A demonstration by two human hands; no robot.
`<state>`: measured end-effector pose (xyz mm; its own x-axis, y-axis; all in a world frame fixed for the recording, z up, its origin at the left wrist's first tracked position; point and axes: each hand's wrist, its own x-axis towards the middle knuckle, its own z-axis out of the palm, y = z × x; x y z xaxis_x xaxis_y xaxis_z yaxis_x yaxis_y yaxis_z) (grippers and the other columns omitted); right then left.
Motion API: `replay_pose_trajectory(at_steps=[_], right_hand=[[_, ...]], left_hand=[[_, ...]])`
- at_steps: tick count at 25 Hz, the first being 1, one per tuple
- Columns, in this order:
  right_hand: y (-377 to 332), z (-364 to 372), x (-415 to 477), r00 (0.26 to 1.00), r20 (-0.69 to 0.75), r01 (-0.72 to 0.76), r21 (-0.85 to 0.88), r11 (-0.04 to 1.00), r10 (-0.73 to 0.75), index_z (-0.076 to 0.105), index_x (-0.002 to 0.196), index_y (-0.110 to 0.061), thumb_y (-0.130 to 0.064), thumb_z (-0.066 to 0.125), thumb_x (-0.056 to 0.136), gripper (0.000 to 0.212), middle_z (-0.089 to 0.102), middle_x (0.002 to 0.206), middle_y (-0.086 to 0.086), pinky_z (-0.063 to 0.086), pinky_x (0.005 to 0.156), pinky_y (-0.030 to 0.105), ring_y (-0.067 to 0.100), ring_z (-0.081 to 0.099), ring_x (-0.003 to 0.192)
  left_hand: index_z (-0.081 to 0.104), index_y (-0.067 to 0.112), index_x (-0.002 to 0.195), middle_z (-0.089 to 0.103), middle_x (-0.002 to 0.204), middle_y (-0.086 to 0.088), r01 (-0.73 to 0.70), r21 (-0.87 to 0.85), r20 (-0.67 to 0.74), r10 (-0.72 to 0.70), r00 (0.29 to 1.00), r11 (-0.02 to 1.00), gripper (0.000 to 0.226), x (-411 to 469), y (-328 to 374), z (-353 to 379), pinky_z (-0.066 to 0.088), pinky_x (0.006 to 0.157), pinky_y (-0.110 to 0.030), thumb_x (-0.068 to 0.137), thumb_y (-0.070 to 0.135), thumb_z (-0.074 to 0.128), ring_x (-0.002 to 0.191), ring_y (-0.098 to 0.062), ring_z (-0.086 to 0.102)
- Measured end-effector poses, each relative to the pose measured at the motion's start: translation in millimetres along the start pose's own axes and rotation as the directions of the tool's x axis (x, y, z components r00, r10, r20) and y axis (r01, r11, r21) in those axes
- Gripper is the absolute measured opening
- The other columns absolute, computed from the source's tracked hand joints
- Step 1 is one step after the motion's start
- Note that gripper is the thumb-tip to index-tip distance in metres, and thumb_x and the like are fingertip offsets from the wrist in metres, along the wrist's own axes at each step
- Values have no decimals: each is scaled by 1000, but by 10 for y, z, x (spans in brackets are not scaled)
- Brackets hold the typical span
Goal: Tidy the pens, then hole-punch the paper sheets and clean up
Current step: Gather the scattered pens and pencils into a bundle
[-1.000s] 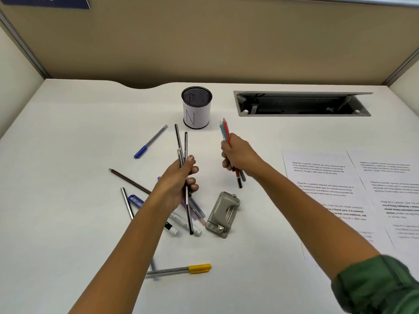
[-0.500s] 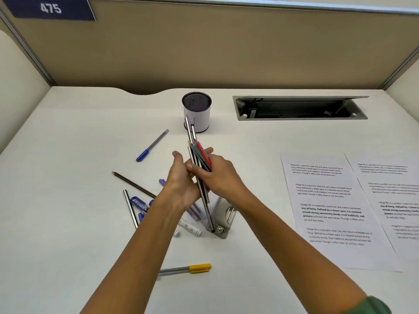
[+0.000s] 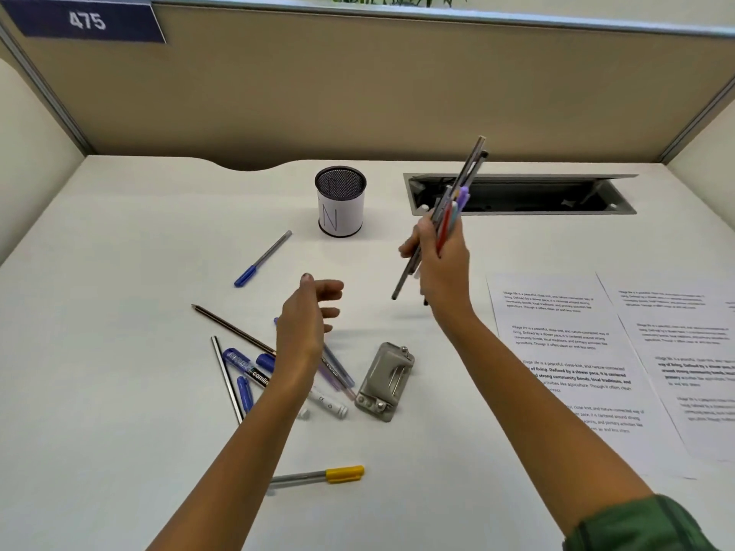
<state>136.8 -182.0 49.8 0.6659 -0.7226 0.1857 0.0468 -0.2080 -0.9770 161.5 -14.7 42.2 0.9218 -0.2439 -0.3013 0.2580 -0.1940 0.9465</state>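
Right hand [image 3: 441, 264] is up in the air, fingers wrapped tight round a bundle of pens [image 3: 457, 200]. They're slim dark barrels with a red one and a lilac one, fanned slightly and tilted up and away, the lower ends poking out below the fist. Everything's in one fist, I'd say so it can all drop into the cup in one go. Left hand [image 3: 308, 316] holds nothing: fingers loosely apart, thumb raised, hovering over the loose heap, handy for the next pick.

Around that wrist lies the scatter. There's a blue marker [image 3: 242, 361] with a printed barrel, a thin silver pen [image 3: 226, 377] alongside, a white marker [image 3: 330, 405] with a rounded end and a translucent purple pen [image 3: 338, 371] angling toward the punch. A brown striped pencil [image 3: 230, 328] slants out to the left. Neither hand touches any of them. A blue-capped pen [image 3: 262, 258] lies alone nearer the cup, and a yellow-capped pen [image 3: 318, 476] sits close to the person's edge of the desk [image 3: 119, 232].

The pen cup [image 3: 340, 204] is round black wire mesh with a white paper band marked N. It stands upright at the back, left of the raised bundle and apart from it, and I see nothing sticking out of it.

The hole punch [image 3: 385, 381], blocky grey metal with a lever on top, rests just right of the heap, unused. The paper sheets [image 3: 572, 351], printed and flat, overlap on the right. The desk is smooth and white, so round barrels would roll easily.
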Motion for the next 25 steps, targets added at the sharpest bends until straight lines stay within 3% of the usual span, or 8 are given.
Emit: replay_pose_trajectory(at_steps=[8,11,14,16,18,22,24,25], right_hand=[[695,-57,-154,996,-55,73,-68,995,-77,49,104,-2,-10,48,100,8,56,78,1,43,63,7,-4,52,61],[817,-74,-218,997,-26,65,-123,990,-68,48,100,-7,-12,48,100,5,54,71,-7,45,61,18,0,50,57],[739,-98,-217,997,-26,64,-166,984,-69,52,108,-7,-18,51,98,14,56,73,-1,46,59,30,11,50,58],[620,-133,-239,982,-29,171,-264,949,-185,55,117,-3,-21,57,95,29,57,75,-2,44,54,17,4,52,56],[450,-153,-339,943,22,320,-319,892,-331,56,108,-2,-23,62,92,27,52,72,-13,35,48,2,-4,54,54],[183,-107,-701,881,193,471,-299,830,-431,57,98,-4,-26,66,87,26,49,67,-12,34,49,-3,-11,52,53],[120,-76,-913,862,311,489,-303,818,-400,58,99,-7,-29,67,86,28,56,66,-10,42,48,4,-4,54,49],[102,-58,-1023,860,370,472,-312,825,-352,58,100,-9,-30,67,86,27,63,66,-4,50,47,18,4,57,49]], left_hand=[[68,27,91,68,89,12,-67,122,-113,81,990,990,44,-162,-290,-173,43,61,-15,102,36,26,69,-1,57],[68,24,96,68,93,13,-67,155,-117,85,989,986,45,-194,-353,-243,43,68,-20,102,36,25,77,-4,59],[68,26,96,68,95,15,-63,196,-107,86,991,979,44,-239,-417,-373,44,66,-21,102,37,25,81,-8,60],[68,29,93,68,92,16,-71,228,-117,99,988,971,41,-277,-450,-490,42,63,-18,101,35,28,77,0,59],[68,29,90,68,87,16,-88,277,-137,130,982,957,38,-325,-488,-614,40,64,-16,101,32,32,73,7,58],[67,28,89,68,83,11,-56,401,-204,149,968,914,30,-422,-592,-858,39,56,-20,99,29,39,64,-8,55],[66,26,89,69,85,10,-52,456,-215,166,962,889,21,-483,-641,-972,39,54,-16,97,29,47,62,-10,54],[65,26,87,68,84,10,-80,485,-193,195,962,871,15,-526,-659,-1021,38,54,-12,94,28,53,63,-10,53]])
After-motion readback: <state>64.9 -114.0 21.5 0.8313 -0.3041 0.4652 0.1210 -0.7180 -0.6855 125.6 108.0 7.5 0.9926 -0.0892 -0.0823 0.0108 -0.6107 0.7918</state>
